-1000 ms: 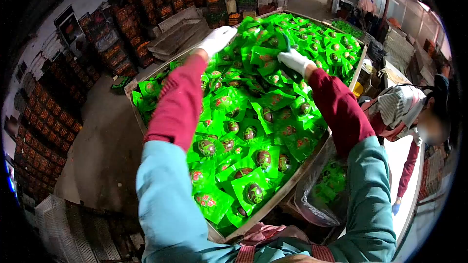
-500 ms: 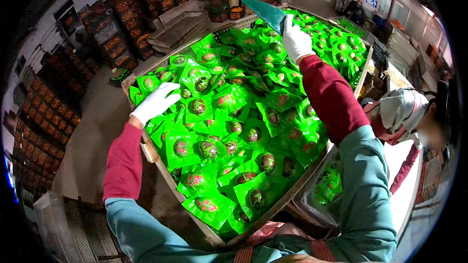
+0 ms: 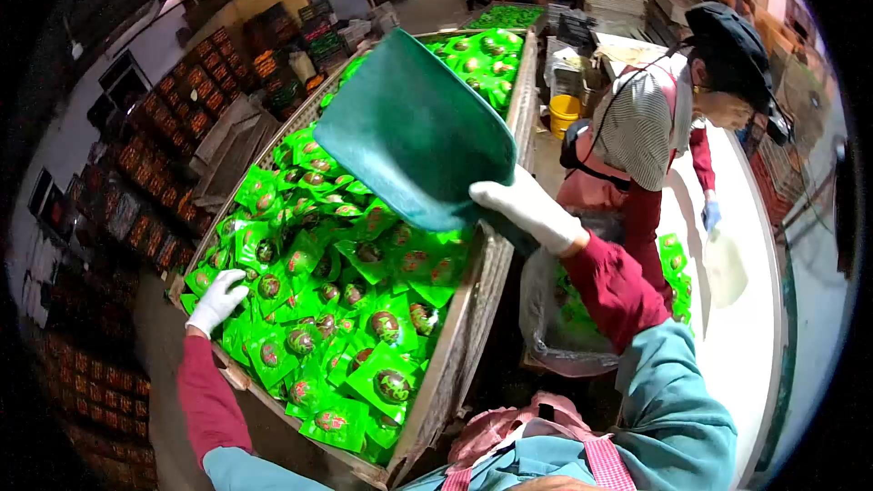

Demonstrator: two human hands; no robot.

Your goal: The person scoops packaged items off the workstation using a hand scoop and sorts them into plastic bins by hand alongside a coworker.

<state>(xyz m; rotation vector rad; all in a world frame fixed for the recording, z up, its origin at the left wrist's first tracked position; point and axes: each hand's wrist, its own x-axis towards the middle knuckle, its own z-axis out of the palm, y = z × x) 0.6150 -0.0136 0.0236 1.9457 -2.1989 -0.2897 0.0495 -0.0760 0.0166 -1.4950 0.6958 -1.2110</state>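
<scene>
A white glove covers my right hand, which grips a dark green plastic scoop by its handle. The scoop's broad pan is raised over the right side of a large wooden-edged tray, its inner face bare. The tray is heaped with green plastic packets, each with a dark egg-shaped item and some with red print. At the tray's left edge rests my left hand, also gloved in white, fingers loosely spread on the packets, holding nothing I can see.
A co-worker leans over a white table at right, one hand near a pale scoop. Between us stands a plastic-lined bin with packets inside. A yellow bucket stands behind it. Stacked crates line the left.
My view has turned right. The scoop has swung from the tray's far side towards me and the right, its broad face now showing. My left hand stays near the tray's left edge.
</scene>
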